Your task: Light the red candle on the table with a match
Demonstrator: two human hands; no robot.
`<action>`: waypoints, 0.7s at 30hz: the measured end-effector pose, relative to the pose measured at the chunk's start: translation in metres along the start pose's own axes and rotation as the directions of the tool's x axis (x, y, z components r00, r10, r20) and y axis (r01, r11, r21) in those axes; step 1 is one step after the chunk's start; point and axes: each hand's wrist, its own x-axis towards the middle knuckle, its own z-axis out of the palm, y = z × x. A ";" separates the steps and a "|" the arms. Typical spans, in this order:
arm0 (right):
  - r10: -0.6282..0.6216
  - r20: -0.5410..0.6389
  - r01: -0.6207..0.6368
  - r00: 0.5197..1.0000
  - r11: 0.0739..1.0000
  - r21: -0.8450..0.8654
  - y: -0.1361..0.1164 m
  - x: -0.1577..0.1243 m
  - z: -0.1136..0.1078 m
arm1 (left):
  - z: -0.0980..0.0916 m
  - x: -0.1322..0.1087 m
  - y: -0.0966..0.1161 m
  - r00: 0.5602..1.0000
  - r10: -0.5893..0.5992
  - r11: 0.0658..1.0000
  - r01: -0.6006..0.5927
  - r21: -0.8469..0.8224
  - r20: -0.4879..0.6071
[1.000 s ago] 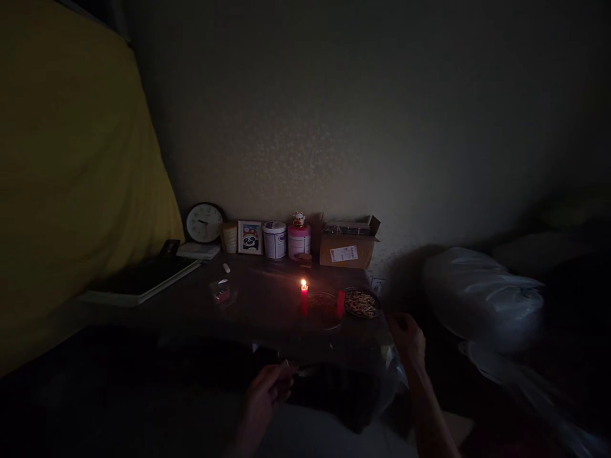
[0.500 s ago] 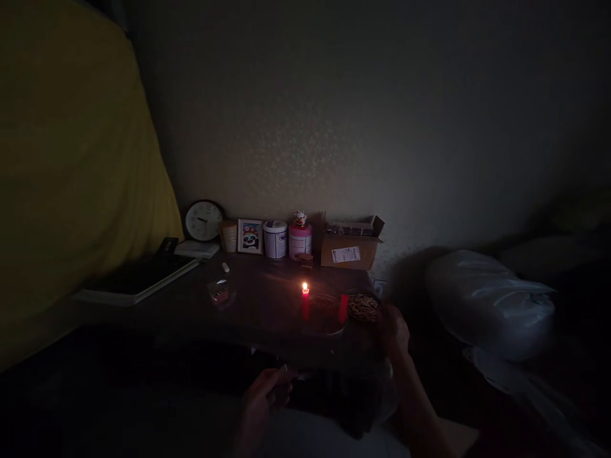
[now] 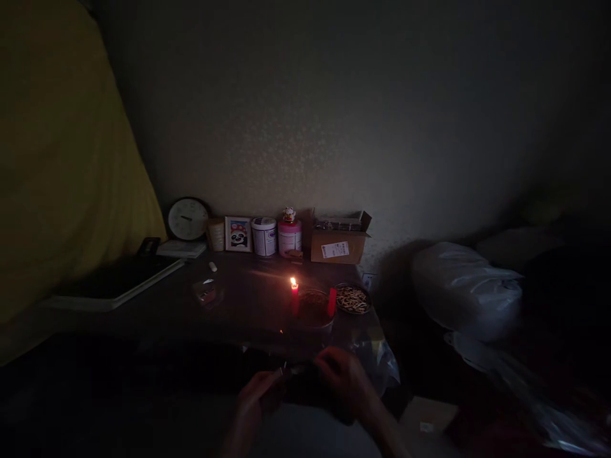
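In the dim head view my left hand (image 3: 255,391) is closed around a small flat box, which looks like a matchbox (image 3: 284,374). My right hand (image 3: 346,376) is close to its right side, fingertips pinched; whatever they hold is too dark to make out. Beyond my hands a lit red candle (image 3: 294,299) stands upright on the table. To its right is a round dish (image 3: 312,324), with an unlit red candle piece (image 3: 332,302) at its right side. A round dish of matchsticks (image 3: 353,299) sits furthest right.
Along the wall stand a clock (image 3: 188,219), a framed panda picture (image 3: 238,234), two tins (image 3: 264,236) and a cardboard box (image 3: 338,247). A clear packet (image 3: 207,292) lies on the dark table (image 3: 248,305). White plastic bags (image 3: 468,289) are at right.
My right hand has moved from beside the matchstick dish down and left, close to the box in my left hand. The view has shifted slightly right.
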 end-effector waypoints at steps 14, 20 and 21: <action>0.062 0.066 -0.079 0.996 0.949 0.306 -0.002 -0.014 0.061 | -0.017 0.014 -0.016 0.999 0.034 0.964 -0.035 0.265 0.005; 0.079 0.066 -0.095 0.995 0.947 0.306 -0.006 -0.015 0.061 | -0.015 0.001 -0.009 0.991 0.095 0.955 -0.117 0.274 0.093; 0.078 0.063 -0.093 0.995 0.949 0.301 -0.007 -0.015 0.060 | -0.015 0.000 -0.009 0.991 0.097 0.955 -0.119 0.271 0.094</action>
